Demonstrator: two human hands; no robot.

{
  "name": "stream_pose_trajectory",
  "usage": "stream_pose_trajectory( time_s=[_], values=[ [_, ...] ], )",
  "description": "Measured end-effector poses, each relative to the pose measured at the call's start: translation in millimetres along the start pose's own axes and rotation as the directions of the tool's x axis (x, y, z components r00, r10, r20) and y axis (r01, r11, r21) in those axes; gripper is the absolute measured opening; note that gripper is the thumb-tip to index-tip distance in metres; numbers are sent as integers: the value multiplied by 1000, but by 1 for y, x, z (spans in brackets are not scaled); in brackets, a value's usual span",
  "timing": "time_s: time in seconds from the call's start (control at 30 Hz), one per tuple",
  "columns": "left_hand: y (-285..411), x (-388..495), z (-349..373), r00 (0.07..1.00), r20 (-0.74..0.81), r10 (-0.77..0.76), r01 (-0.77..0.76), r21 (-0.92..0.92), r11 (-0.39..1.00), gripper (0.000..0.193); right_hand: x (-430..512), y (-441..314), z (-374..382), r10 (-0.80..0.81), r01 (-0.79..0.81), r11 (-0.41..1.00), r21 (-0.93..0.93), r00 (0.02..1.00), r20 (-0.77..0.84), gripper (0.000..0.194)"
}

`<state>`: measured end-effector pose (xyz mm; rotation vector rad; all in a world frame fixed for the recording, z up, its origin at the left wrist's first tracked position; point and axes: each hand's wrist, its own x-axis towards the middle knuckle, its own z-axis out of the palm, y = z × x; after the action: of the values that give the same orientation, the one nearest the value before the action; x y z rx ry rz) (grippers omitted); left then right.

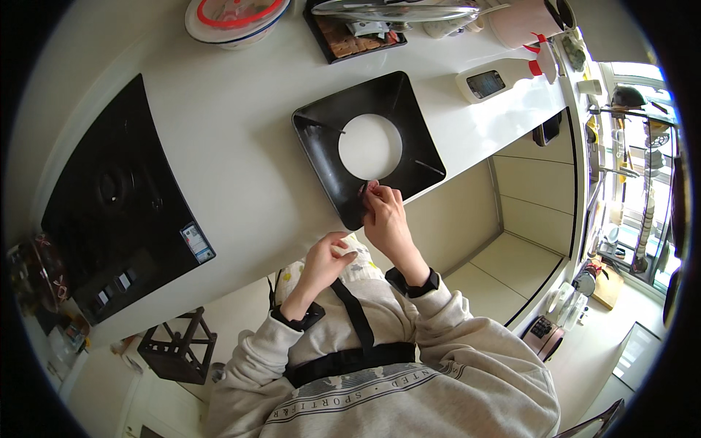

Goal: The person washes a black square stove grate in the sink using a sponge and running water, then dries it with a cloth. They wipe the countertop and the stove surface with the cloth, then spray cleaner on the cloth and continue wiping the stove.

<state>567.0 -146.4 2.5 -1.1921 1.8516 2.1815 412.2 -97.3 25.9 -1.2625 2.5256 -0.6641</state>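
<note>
A black square tray-like piece with a round white centre lies on the white countertop, close to its front edge. I cannot tell whether that centre is a hole showing the counter or a surface. My right hand is at the piece's near corner, pinching a small pinkish scrubbing pad against its sloped inner wall. The fingers cover most of the pad. My left hand hovers in front of the counter edge, left of the right hand, fingers curled and apart, holding nothing.
A black cooktop is set in at the left. A white spray bottle with a red trigger lies at the right. Behind are a lidded bowl and a dark tray beneath a glass lid. A dark stool stands below left.
</note>
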Motion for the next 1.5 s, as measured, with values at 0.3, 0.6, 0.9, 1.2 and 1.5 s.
stream_pose_trajectory(
  time_s=[0.3, 0.6, 0.9, 1.2, 1.5],
  values=[
    [5, -2, 3, 916, 394, -68, 186, -268, 945, 36, -7, -4, -51, 24, -58, 996, 70, 911, 411, 21],
    [-13, -16, -21, 911, 398, -109, 231, -273, 934, 37, -14, -22, -33, 64, -61, 998, -18, 941, 332, 16],
    [-11, -24, -45, 930, 343, -130, 246, -320, 915, 34, -4, -29, -32, 97, -86, 995, -47, 929, 358, 17],
    [-19, -23, -56, 908, 388, -156, 278, -281, 919, 38, 41, -64, -17, 186, -179, 981, -78, 979, 87, 9],
    [-22, -33, -65, 922, 357, -150, 282, -353, 892, 41, 25, -76, 24, 399, -253, 871, -421, 864, 307, 16]
  ],
)
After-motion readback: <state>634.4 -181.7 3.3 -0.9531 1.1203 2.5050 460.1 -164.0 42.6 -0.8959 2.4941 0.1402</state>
